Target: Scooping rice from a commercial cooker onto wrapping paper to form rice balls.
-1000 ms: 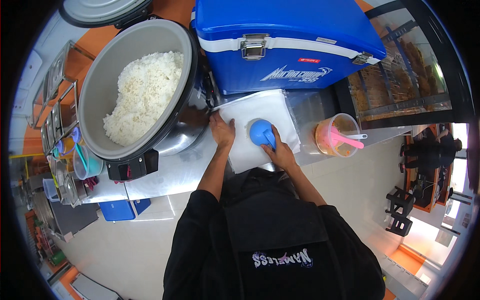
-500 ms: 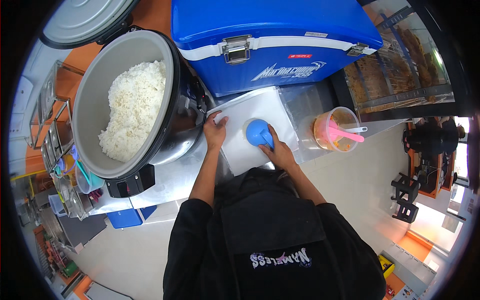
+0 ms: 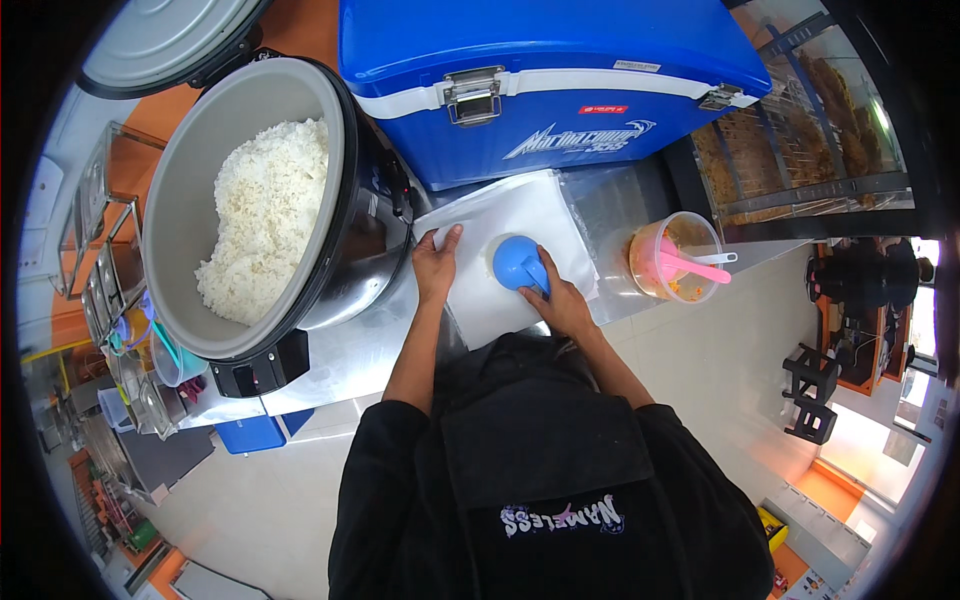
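Observation:
A blue plastic cup (image 3: 514, 262) with a handle stands upside down on a stack of white paper sheets (image 3: 530, 205). My right hand (image 3: 562, 305) is closed round its handle. A pale rim, apparently rice, shows along the cup's left side; what lies beneath is hidden. My left hand (image 3: 434, 268) rests at the left edge of the paper, thumb and fingers apart, with nothing seen in it. Left of it stands a large rice cooker (image 3: 375, 250), its lid (image 3: 170, 40) raised, holding a heap of white rice (image 3: 265, 215).
Behind the paper sits a big blue cooler box (image 3: 560, 110) with metal latches. To the right, a clear tub (image 3: 650, 265) holds pink and white utensils and orange food. A glass display case (image 3: 800, 120) stands at the far right. The steel counter (image 3: 350, 350) ends near my body.
My left hand has shifted slightly, its thumb now lifted higher beside the fingers. The cup and my right hand stay nearly in place.

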